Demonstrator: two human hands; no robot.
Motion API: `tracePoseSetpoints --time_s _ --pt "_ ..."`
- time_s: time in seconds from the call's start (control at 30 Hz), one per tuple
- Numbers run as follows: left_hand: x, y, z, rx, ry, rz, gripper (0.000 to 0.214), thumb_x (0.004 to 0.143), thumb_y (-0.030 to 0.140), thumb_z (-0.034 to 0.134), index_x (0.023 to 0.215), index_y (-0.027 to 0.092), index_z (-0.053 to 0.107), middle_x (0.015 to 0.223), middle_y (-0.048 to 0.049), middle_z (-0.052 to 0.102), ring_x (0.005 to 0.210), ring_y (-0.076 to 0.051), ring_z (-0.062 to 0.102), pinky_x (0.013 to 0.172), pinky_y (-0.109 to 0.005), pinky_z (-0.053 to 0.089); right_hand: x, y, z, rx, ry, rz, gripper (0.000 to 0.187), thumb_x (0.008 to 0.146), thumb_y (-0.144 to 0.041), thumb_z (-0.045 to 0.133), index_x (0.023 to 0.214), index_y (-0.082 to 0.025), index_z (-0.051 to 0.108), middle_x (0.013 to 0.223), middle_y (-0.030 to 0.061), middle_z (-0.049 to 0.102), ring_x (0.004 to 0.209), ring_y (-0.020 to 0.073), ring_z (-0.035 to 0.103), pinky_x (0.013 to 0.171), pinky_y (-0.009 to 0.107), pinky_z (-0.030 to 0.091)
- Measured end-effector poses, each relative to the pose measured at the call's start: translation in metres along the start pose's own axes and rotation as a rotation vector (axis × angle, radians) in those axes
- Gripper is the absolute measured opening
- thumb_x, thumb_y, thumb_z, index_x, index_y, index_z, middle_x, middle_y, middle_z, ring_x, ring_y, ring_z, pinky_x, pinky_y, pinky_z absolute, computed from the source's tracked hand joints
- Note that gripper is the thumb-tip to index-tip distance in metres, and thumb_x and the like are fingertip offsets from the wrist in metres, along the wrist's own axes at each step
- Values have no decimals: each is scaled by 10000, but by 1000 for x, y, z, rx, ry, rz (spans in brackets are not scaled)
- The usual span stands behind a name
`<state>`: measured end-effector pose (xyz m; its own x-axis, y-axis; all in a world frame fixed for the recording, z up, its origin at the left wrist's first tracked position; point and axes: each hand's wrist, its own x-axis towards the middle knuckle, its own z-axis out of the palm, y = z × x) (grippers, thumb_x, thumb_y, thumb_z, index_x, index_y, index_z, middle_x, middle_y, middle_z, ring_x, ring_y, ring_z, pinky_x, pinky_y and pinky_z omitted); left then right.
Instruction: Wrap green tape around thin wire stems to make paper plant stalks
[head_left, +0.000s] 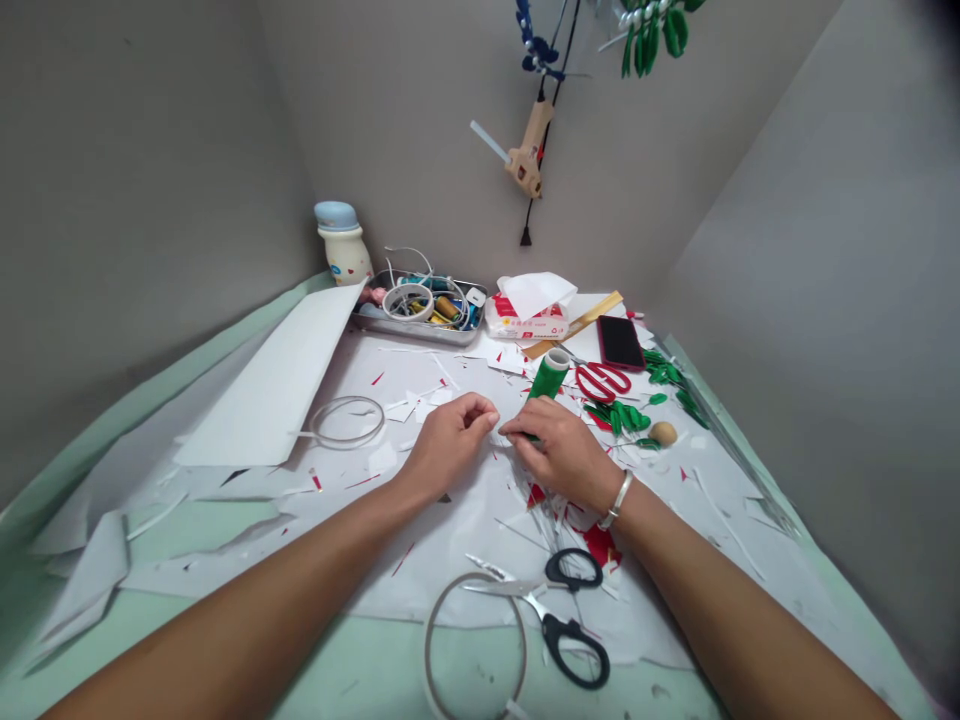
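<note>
My left hand [453, 436] is over the middle of the paper-covered table, thumb and fingertips pinched together. Facing it, a small gap away, my right hand [561, 448] is also pinched, its fingertips pointing left. Whatever lies between the fingers of either hand is too small to make out. A green thread spool [550, 374] rises just behind my right hand. Green leaf-shaped pieces [619, 416] and a small tan ball [664, 433] lie to its right. Thin wires and red scraps [600, 545] are spread below my right wrist.
Black-handled scissors [574, 640] lie open near a hoop [426, 640] in front. Red-handled scissors [602, 381], a phone [621, 343] and a tissue pack [527, 318] sit behind. A metal tray [457, 335] holds spools; a glue gun [529, 150] hangs on the wall.
</note>
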<state>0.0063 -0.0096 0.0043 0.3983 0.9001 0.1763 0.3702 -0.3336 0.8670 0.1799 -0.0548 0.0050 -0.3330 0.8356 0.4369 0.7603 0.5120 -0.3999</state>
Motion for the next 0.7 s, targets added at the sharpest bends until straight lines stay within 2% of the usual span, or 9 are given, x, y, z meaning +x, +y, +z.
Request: tracePoseSetpoints --time_s 0.17,0.37,0.53,0.7 --pt "2 1 -3 -37 -10 -72 211 793 346 526 804 171 645 707 14 619 660 -138 536 622 -246 399 2 -4 -6 112 70 76 186 825 -116 544 879 -198 703 789 34 618 791 162 562 723 289 444" --pt "-5 5 4 58 7 74 180 804 290 522 794 191 671 812 -10 637 752 -149 572 713 -264 421 2 -9 0 97 186 205 212 830 -137 540 944 -206 704 782 28 606 771 160 573 709 282 442" --pt "-7 3 7 149 5 136 190 826 281 504 813 200 676 819 -14 619 746 -147 561 694 -263 412 0 -6 7 -51 89 169 202 814 -119 539 905 -194 702 771 44 589 771 180 538 710 303 424" --pt "-2 0 2 186 31 116 165 823 267 511 801 197 660 796 -1 600 727 -143 551 696 -265 404 -2 -3 3 -115 -66 39 206 793 -87 540 890 -188 692 777 47 582 804 188 527 736 309 423"
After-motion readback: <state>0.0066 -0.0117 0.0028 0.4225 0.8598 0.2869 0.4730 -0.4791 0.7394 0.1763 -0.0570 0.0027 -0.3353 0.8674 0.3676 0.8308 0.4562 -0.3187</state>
